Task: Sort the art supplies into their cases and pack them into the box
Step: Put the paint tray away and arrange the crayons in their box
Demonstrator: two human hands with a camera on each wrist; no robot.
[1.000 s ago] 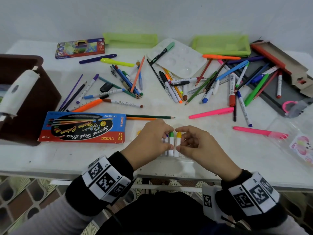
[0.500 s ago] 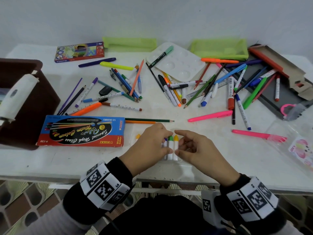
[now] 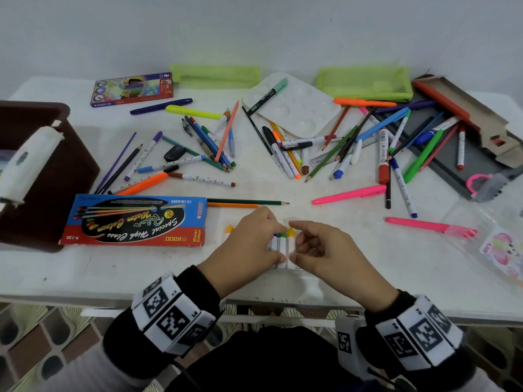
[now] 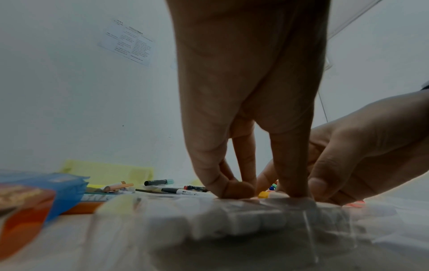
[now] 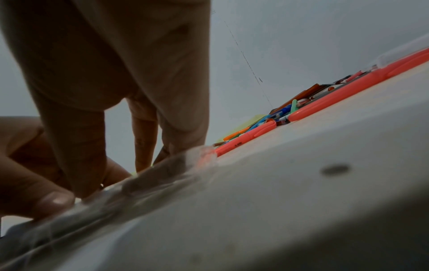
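A clear plastic case of white crayons (image 3: 283, 248) with blue, green and yellow tips lies near the table's front edge. My left hand (image 3: 271, 239) covers its left part, index at the tip end and thumb at the bottom end, pinching the crayons. In the left wrist view the fingertips (image 4: 234, 190) press down on the plastic-wrapped crayons (image 4: 232, 220). My right hand (image 3: 297, 240) pinches the case's right edge by the yellow crayon, and its thumb (image 5: 81, 183) presses the clear plastic (image 5: 150, 179). One yellow-tipped crayon (image 3: 228, 230) lies loose left of my left hand.
A blue and red watercolour box (image 3: 135, 219) lies to the left, beside a brown box (image 3: 42, 176). Two pink highlighters (image 3: 351, 193) (image 3: 424, 224) lie to the right. Piles of pens and pencils, a white palette (image 3: 297, 108), green pouches (image 3: 215, 76) and a grey tray (image 3: 452, 171) fill the back.
Both hands have stayed on the crayon case. The left hand has slid a little farther over the crayons, and a blue tip now shows beside the green and yellow ones.
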